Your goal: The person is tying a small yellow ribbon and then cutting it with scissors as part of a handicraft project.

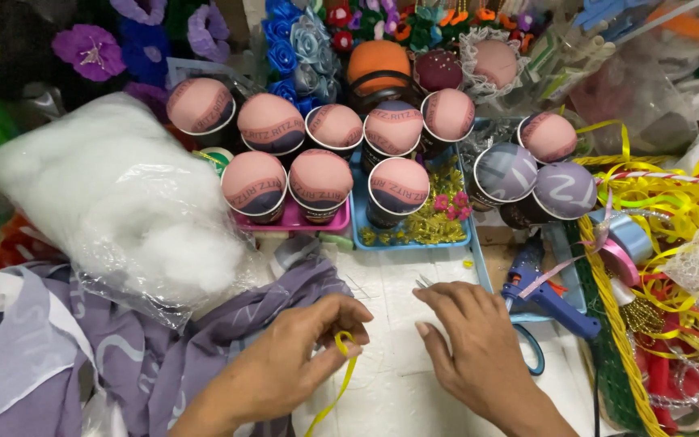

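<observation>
While both hands work low over the white bench (414, 380), the left hand (301, 360) pinches a thin yellow ribbon (341, 376) between thumb and fingertips, the fingers curled closed around a small loop of it; the loose end trails down toward the near edge of the bench. The right hand (471, 336) lies just beside it, palm down, fingers bent and close together, with a small metal tip (424, 282) showing at its fingertips; I cannot tell what tool that is, nor how firmly it is gripped. The two hands are near each other but not touching

To the left of the left hand, purple and white patterned fabric (123, 356) lies bunched, and above it sits a clear bag of white stuffing (123, 202). Behind the hands stand rows of paper cups topped with padded fabric domes (317, 174), most pink, two greyish purple (564, 190); some rest on a pink tray (293, 220), others in a blue tray (414, 239) with tiny yellow and pink flowers. A blue glue gun (540, 295) lies just right of the right hand, with a blue scissor handle (534, 356) below it. Further right is a tangle of yellow, red and pink ribbons (657, 243). Fabric flowers (91, 48) in purple and blue fill the back
</observation>
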